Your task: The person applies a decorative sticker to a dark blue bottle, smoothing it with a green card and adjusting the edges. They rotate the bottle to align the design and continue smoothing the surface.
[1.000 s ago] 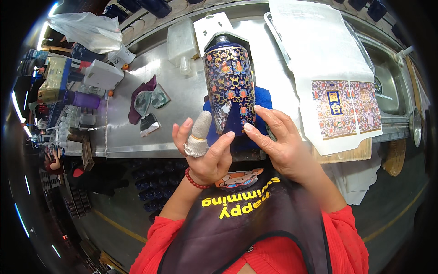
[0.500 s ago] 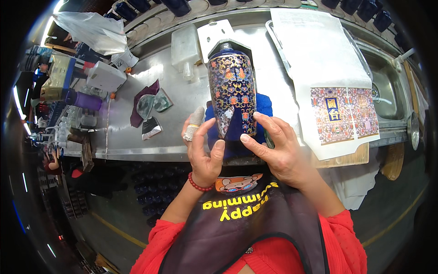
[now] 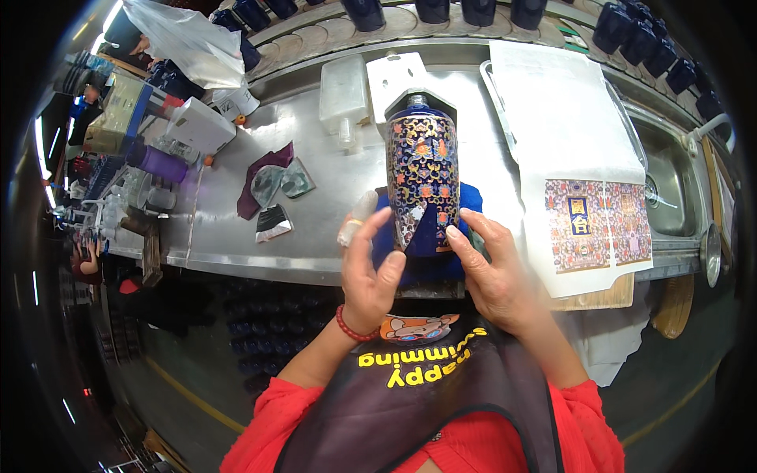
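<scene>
A dark blue bottle [image 3: 423,169] with a colourful floral decal lies with its neck away from me, on a blue cloth [image 3: 471,201]. The decal's lower left flap [image 3: 411,225] hangs at an angle, and plain blue glaze shows between it and the right part. My left hand [image 3: 369,276] is by the bottle's lower left side, thumb and index finger apart, index tip at the flap's edge. A pale cover sits on one of its fingers. My right hand [image 3: 498,276] has its thumb and index finger spread at the decal's lower right edge. Exact finger contact is hard to see.
White backing sheets with a printed decal [image 3: 579,225] lie to the right, beside a metal sink [image 3: 670,173]. Left on the steel table [image 3: 213,229] are dark scraps [image 3: 268,180] and a clear square bottle [image 3: 344,94]. Several blue bottles [image 3: 477,12] stand at the back.
The whole view has shifted, so the table and bottle appear further right and lower. My right thumb has moved up along the bottle, from the bare glaze to the decal's right edge.
</scene>
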